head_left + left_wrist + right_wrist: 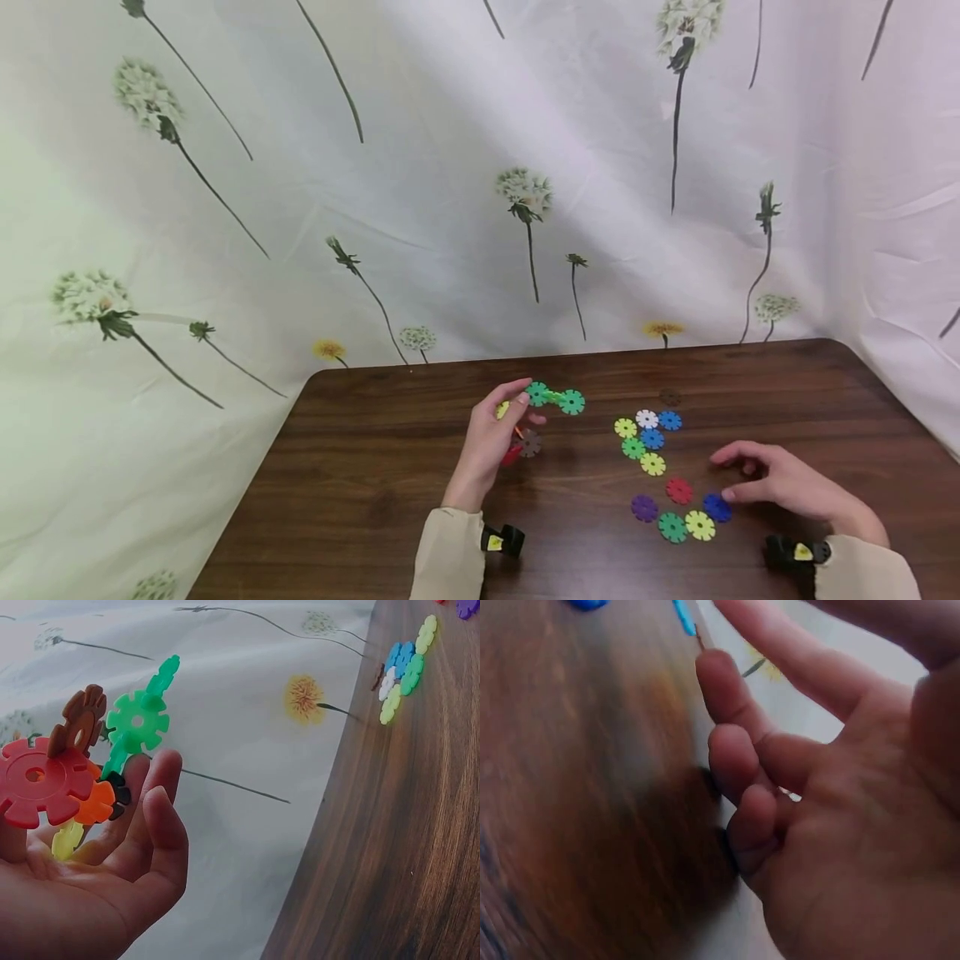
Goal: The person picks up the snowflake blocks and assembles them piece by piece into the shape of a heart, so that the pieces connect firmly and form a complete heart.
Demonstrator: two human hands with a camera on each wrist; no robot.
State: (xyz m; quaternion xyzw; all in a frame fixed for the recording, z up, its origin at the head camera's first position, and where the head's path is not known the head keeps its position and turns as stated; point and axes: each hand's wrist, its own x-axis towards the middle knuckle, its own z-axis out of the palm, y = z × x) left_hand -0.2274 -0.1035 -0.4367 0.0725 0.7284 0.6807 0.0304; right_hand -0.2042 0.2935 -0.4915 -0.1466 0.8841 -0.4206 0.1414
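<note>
My left hand (487, 433) grips a cluster of joined notched plastic discs above the table. In the left wrist view the cluster shows a red disc (45, 784), a brown disc (78, 727), an orange disc (96, 804), a green disc (138, 721) and a yellow disc (67, 838). A black piece is partly hidden behind the orange one. Over on the right, my right hand (795, 483) hovers low with loosely bent fingers and holds nothing. Its thumb is nearest to a dark blue disc (717, 507); whether they touch, I cannot tell.
Loose discs lie on the brown wooden table (360, 483) between the hands: a red disc (679, 491), a purple disc (644, 508), a white disc (647, 419) and several others. A flower-printed cloth (450, 208) hangs behind the table's far edge.
</note>
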